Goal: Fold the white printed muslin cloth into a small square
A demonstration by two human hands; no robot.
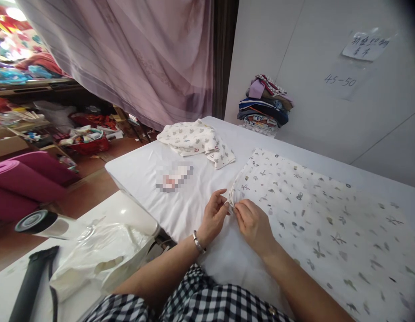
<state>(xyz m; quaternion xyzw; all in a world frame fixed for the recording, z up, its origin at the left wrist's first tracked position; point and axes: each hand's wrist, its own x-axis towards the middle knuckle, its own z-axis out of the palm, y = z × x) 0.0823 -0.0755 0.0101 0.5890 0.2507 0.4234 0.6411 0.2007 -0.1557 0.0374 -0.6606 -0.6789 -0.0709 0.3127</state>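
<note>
A large piece of white printed fabric (304, 197) with small grey plant and insect motifs lies spread over the right part of the white-covered table. My left hand (214, 212), with a silver bracelet at its wrist, pinches the fabric's left edge between thumb and fingers. Close beside it, my right hand (250, 219) pinches that same edge, its fingertips almost touching the left ones. The edge looks gathered or folded where both hands meet; fine detail there is too small to make out.
Crumpled white printed cloth (197, 138) and a blurred-out item (173, 178) lie on the table (207, 179). Folded fabrics (266, 105) are stacked by the wall. At lower left are a clear bottle (53, 223), a plastic bag (103, 255) and a black object (33, 281). Pink rolls (26, 183) stand beyond.
</note>
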